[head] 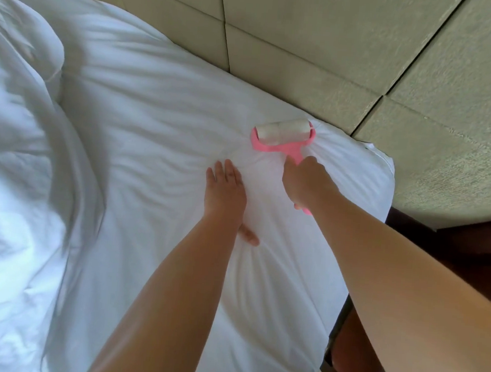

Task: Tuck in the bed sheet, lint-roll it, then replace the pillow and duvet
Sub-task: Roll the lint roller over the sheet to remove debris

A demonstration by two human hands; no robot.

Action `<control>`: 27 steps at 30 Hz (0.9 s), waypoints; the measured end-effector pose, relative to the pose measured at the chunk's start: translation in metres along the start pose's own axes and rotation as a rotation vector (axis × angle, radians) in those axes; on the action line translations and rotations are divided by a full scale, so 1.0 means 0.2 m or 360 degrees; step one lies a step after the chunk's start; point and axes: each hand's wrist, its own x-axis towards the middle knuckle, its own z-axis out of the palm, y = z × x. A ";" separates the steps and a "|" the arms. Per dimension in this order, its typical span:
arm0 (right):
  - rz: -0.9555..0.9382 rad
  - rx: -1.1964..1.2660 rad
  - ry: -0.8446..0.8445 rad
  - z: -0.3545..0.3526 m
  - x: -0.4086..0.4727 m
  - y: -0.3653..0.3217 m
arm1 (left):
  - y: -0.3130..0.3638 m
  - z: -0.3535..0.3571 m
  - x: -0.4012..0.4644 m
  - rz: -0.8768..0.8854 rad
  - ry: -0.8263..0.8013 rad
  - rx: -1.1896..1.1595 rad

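Observation:
A white bed sheet [161, 126] covers the mattress, wrinkled around my hands. My right hand [303, 181] grips the pink handle of a lint roller [283, 134], whose white roll lies on the sheet near the mattress corner by the headboard. My left hand [226, 193] presses flat on the sheet just left of the roller, fingers straight. A bunched white duvet [13, 167] is piled along the left side of the bed. I cannot make out a separate pillow.
A padded beige headboard [308, 44] in square panels runs along the far edge of the bed. Dark wooden furniture [444, 254] stands to the right of the mattress corner.

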 end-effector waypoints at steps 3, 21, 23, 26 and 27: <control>-0.0015 0.0013 -0.0010 -0.01 0.01 -0.01 | -0.01 0.02 -0.02 -0.0018 0.0009 -0.0003; -0.0321 -0.0253 0.0116 0.11 -0.36 0.05 | -0.26 0.17 -0.27 -0.0223 0.0008 -0.0154; -0.0324 -0.0271 0.0065 0.11 -0.33 0.05 | -0.29 0.19 -0.25 -0.0250 -0.0018 -0.0222; -0.0340 -0.0336 0.0031 0.08 -0.25 0.01 | -0.30 0.19 -0.21 -0.0251 -0.0055 -0.0316; -0.0345 -0.0352 0.0026 0.08 -0.23 -0.02 | -0.30 0.19 -0.19 -0.0253 -0.0058 -0.0346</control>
